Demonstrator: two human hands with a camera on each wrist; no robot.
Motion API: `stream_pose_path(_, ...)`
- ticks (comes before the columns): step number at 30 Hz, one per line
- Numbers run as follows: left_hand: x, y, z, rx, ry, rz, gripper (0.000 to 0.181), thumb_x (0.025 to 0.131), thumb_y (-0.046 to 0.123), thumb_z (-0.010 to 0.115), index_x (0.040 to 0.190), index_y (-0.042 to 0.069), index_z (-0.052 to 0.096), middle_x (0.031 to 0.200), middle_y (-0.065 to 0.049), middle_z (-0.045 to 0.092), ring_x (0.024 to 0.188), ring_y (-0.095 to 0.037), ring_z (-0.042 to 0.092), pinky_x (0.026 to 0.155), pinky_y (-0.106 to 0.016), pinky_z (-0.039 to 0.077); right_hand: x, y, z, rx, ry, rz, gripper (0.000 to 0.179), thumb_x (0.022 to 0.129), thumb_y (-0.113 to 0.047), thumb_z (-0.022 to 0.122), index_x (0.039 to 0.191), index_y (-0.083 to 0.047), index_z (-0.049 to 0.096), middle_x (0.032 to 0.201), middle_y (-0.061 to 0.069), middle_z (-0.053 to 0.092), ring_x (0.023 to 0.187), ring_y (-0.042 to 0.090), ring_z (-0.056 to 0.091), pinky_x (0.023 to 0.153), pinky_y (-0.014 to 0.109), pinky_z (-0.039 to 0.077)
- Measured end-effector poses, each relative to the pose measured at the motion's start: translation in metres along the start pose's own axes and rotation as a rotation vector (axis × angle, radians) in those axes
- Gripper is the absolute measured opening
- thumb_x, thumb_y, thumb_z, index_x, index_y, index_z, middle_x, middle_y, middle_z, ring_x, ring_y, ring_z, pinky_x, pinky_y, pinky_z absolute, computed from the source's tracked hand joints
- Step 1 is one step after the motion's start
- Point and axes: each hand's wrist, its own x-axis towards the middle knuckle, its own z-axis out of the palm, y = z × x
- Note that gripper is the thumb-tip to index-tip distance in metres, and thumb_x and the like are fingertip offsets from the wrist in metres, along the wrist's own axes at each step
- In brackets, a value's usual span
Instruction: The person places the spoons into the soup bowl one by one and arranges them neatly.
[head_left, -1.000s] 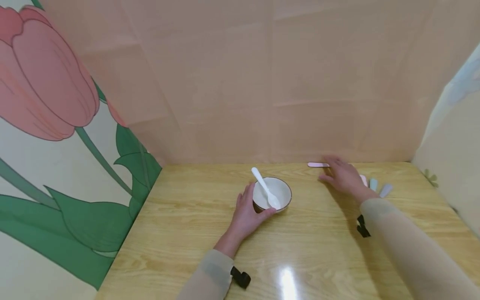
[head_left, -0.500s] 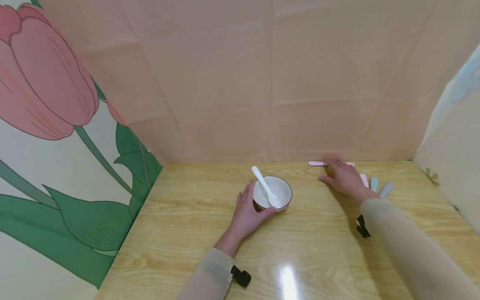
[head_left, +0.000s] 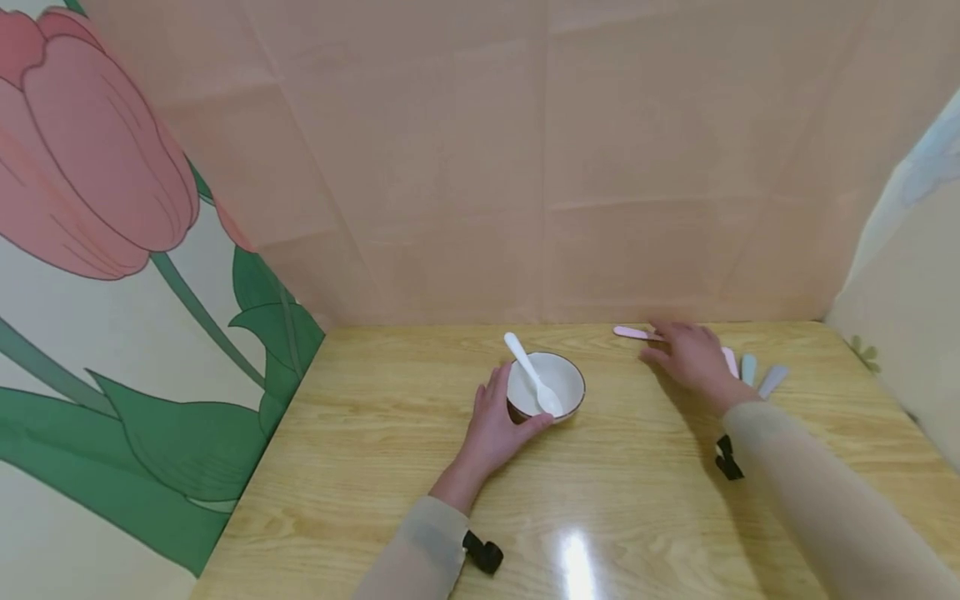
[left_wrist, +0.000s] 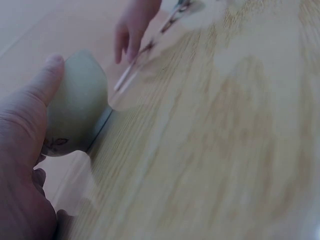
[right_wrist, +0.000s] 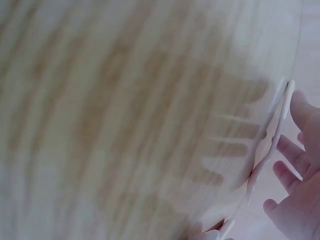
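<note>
My left hand (head_left: 497, 429) holds a white bowl (head_left: 561, 377) with a dark rim, thumb at the near side and fingers round its left side. Inside the bowl leans a white spoon (head_left: 534, 375), handle sticking up past the far rim. In the left wrist view the bowl's outside (left_wrist: 80, 100) shows a small printed mark. At the table's back edge my right hand (head_left: 690, 358) is over a pink spoon (head_left: 630, 332), hiding part of it. The right wrist view shows this spoon (right_wrist: 272, 142) against the table, fingers loosely bent beside it and the thumb apart.
Right of my right hand lie a second pink handle (head_left: 730, 361), a green one (head_left: 748, 368) and a lilac one (head_left: 772, 381), partly hidden by the wrist. A pinkish sheet (head_left: 480, 167) rises behind the wooden table (head_left: 360, 467).
The pink spoon's left end has shifted slightly left and nearer to me, so the spoon lies more slanted. My right hand has moved barely; the left hand and bowl stay put.
</note>
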Motion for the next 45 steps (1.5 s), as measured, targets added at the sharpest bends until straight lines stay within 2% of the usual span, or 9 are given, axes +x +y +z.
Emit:
stream_pose_path(3, 0.001, 0.001, 0.001, 0.001, -0.001, 0.006, 0.112, 0.089, 0.066, 0.086, 0.175, 0.028, 0.024, 0.177, -0.012, 0.033, 0.161, -0.044, 0.030, 0.132, -0.063, 0.018, -0.001, 0.001, -0.002, -0.002, 0.035, -0.004, 0.049, 0.103, -0.027, 0.082, 0.141, -0.002, 0.063, 0.122, 0.026, 0.075, 0.116, 0.057, 0.064, 0.099, 0.078, 0.042)
stream_pose_path(9, 0.001, 0.002, 0.003, 0.010, -0.007, 0.006, 0.113, 0.089, 0.065, 0.086, 0.176, 0.028, 0.024, 0.178, -0.011, 0.032, 0.162, -0.042, 0.029, 0.134, -0.060, 0.016, -0.002, 0.004, -0.003, -0.028, -0.011, 0.043, 0.054, 0.107, -0.024, 0.075, 0.152, 0.002, 0.060, 0.123, 0.028, 0.075, 0.120, 0.061, 0.060, 0.099, 0.081, 0.041)
stream_pose_path(15, 0.001, 0.002, 0.004, -0.003, -0.002, -0.010, 0.113, 0.089, 0.066, 0.086, 0.176, 0.029, 0.023, 0.178, -0.013, 0.031, 0.162, -0.047, 0.027, 0.130, -0.067, 0.022, -0.002, 0.005, -0.001, -0.029, -0.027, 0.094, 0.048, 0.108, -0.018, 0.072, 0.151, 0.002, 0.061, 0.118, 0.024, 0.077, 0.118, 0.060, 0.056, 0.097, 0.082, 0.040)
stream_pose_path(20, 0.003, 0.003, 0.001, -0.010, 0.003, -0.010, 0.112, 0.089, 0.066, 0.086, 0.175, 0.031, 0.024, 0.177, -0.008, 0.033, 0.162, -0.045, 0.028, 0.129, -0.068, 0.023, 0.002, 0.002, -0.003, -0.033, -0.026, 0.083, 0.042, 0.107, -0.015, 0.073, 0.145, 0.002, 0.067, 0.112, 0.023, 0.078, 0.107, 0.054, 0.062, 0.090, 0.076, 0.044)
stream_pose_path(26, 0.005, 0.003, 0.000, -0.007, 0.007, -0.006, 0.112, 0.088, 0.066, 0.086, 0.175, 0.030, 0.025, 0.177, -0.007, 0.034, 0.161, -0.046, 0.029, 0.128, -0.070, 0.025, 0.006, -0.002, -0.005, -0.020, -0.064, 0.044, 0.040, 0.105, -0.013, 0.074, 0.141, 0.004, 0.069, 0.102, 0.021, 0.078, 0.088, 0.039, 0.071, 0.079, 0.066, 0.054)
stream_pose_path(31, 0.001, 0.002, 0.000, 0.004, 0.004, 0.000, 0.112, 0.088, 0.066, 0.088, 0.174, 0.027, 0.027, 0.177, -0.008, 0.035, 0.162, -0.042, 0.030, 0.131, -0.065, 0.020, 0.001, -0.007, -0.001, 0.021, -0.090, 0.050, 0.043, 0.104, -0.014, 0.075, 0.144, 0.003, 0.067, 0.102, 0.019, 0.078, 0.085, 0.035, 0.072, 0.076, 0.061, 0.056)
stream_pose_path(37, -0.002, 0.002, 0.001, -0.004, 0.004, 0.006, 0.111, 0.088, 0.065, 0.087, 0.174, 0.029, 0.027, 0.176, -0.008, 0.036, 0.161, -0.046, 0.029, 0.128, -0.070, 0.023, -0.003, -0.020, -0.004, 0.129, -0.114, 0.090, 0.047, 0.108, -0.016, 0.073, 0.150, 0.000, 0.062, 0.103, 0.017, 0.077, 0.076, 0.025, 0.064, 0.063, 0.043, 0.050)
stream_pose_path(41, -0.003, 0.003, 0.001, -0.018, 0.008, -0.001, 0.111, 0.089, 0.064, 0.087, 0.175, 0.029, 0.027, 0.177, -0.009, 0.035, 0.161, -0.049, 0.027, 0.127, -0.072, 0.024, -0.001, -0.033, -0.009, 0.227, -0.119, 0.121, 0.050, 0.111, -0.018, 0.067, 0.157, -0.002, 0.056, 0.113, 0.021, 0.075, 0.081, 0.028, 0.066, 0.067, 0.041, 0.049)
stream_pose_path(45, -0.003, 0.003, -0.001, -0.009, 0.009, 0.001, 0.111, 0.089, 0.065, 0.087, 0.175, 0.028, 0.027, 0.176, -0.009, 0.036, 0.161, -0.047, 0.029, 0.129, -0.070, 0.023, 0.002, -0.048, -0.013, 0.314, -0.094, 0.122, 0.052, 0.111, -0.019, 0.068, 0.159, -0.002, 0.054, 0.114, 0.022, 0.075, 0.091, 0.032, 0.071, 0.071, 0.041, 0.054)
